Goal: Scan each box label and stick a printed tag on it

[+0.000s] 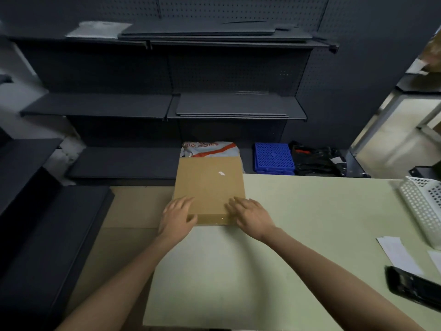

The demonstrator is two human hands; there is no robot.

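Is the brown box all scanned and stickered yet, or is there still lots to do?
Nothing looks finished yet. The flat brown cardboard box shows only a small white scrap on top, no printed tag. Right now the left hand and right hand rest on its near corners on the pale green table. Still left: scanning, probably with the black handheld device at the right edge, then sticking a tag from the white paper slips.

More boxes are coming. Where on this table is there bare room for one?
Bare: the pale green table between the brown cardboard box and the white perforated basket, and the near stretch between the forearms. Crowded: the right edge, with white paper slips and a black handheld device.
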